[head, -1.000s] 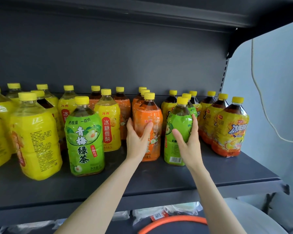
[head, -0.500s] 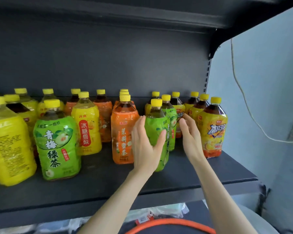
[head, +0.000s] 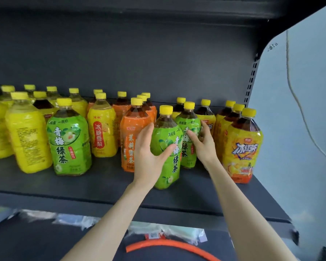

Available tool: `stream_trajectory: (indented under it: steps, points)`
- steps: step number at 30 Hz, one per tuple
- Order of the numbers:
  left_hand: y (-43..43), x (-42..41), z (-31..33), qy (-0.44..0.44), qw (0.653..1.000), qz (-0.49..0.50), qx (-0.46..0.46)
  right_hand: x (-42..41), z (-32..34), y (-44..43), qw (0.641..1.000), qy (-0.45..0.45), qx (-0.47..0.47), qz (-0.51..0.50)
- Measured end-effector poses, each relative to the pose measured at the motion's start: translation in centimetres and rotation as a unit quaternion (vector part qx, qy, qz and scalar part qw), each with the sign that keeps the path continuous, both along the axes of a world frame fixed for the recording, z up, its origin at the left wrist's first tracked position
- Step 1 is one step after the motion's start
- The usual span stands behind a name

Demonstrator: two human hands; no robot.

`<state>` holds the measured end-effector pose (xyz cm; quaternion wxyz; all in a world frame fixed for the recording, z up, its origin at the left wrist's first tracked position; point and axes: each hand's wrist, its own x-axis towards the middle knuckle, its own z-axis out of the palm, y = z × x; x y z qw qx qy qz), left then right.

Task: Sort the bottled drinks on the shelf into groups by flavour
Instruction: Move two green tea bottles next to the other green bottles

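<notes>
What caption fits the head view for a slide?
Left hand grips the front green tea bottle; right hand holds the rear green tea bottle.

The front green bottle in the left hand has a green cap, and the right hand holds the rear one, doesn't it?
No: the head view shows the front green bottle has a yellow cap. The left hand grips it; the right hand holds the rear green bottle.
</notes>
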<state>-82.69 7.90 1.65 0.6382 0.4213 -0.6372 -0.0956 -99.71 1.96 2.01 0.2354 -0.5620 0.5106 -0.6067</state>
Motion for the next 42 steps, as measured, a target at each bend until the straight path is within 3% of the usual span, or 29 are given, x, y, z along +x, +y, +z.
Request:
stream_trajectory:
  steps: [8,12,16,19,23,31,42]
  points:
    - [2.8,2.3,-1.6,0.100,0.995,-0.020,-0.021,0.4,-1.8,7.9,0.997,-0.044,-0.058,0.013]
    - [4.3,2.0,-2.7,0.195,0.975,-0.067,0.078,1.1,-2.3,10.5,0.992,-0.120,-0.020,0.043]
    - [4.7,1.6,-3.2,0.176,0.970,-0.080,0.150,2.6,-2.8,11.0,0.989,-0.144,-0.012,0.031]
    - [5.7,2.3,-3.2,0.190,0.967,-0.093,0.141,4.0,-3.0,12.0,0.986,-0.159,-0.035,-0.015]
    - [7.8,5.3,-2.2,0.226,0.961,-0.083,0.137,6.5,-2.5,13.3,0.985,-0.161,-0.061,0.002]
    - [10.6,18.3,-0.6,0.252,0.962,-0.027,0.103,18.7,0.1,14.2,0.981,-0.143,-0.092,0.091]
    - [15.3,44.8,-1.4,0.210,0.972,0.017,0.104,45.9,-2.3,16.0,0.978,-0.136,-0.066,0.144]
